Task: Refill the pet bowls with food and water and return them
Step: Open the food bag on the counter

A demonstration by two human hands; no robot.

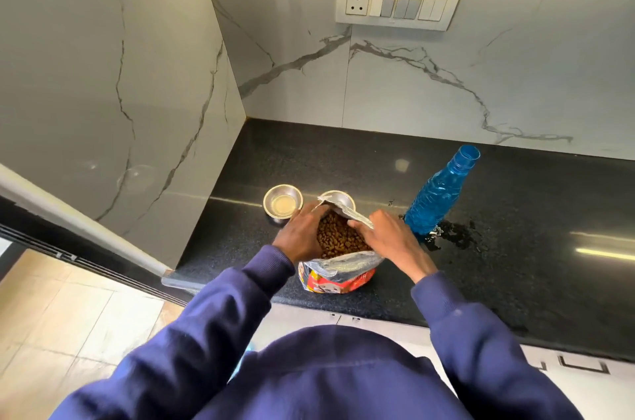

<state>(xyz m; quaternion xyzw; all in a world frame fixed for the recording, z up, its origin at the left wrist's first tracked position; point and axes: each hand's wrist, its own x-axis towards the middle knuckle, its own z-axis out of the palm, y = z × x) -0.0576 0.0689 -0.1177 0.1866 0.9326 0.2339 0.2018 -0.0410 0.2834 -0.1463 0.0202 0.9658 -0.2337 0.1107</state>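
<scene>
Items I see from the head view, centre of frame first.

1. Food bag: red printed pouch with a silver foil lining, standing on the black counter near its front edge, just below mid-frame. Its mouth is wide open.
2. Kibble: small brown pellets that fill the bag almost to the mouth.
3. Left hand: at the left side of the bag's mouth. Its fingers are curled over the rim and grip it, and the fingertips are hidden at the far edge.
4. Right hand: at the right side of the mouth. Its fingers are bent and pinch the foil flap, which is pulled out to the right.
5. Left bowl: a small steel bowl on the counter, just above and left of the left hand. Its bottom is pale; I cannot tell whether that is liquid.
6. Right bowl: a steel bowl directly behind the bag. The raised foil flap covers most of it, so I cannot see its contents.
7. Water bottle: blue ribbed plastic with no cap, standing right of the bag and close to the right hand. Its neck points to the upper right.
8. Spill: wet patches on the counter around the bottle's base.
9. Switch panel: on the marble wall, upper centre.
10. Sleeves: dark blue, lower frame.
</scene>
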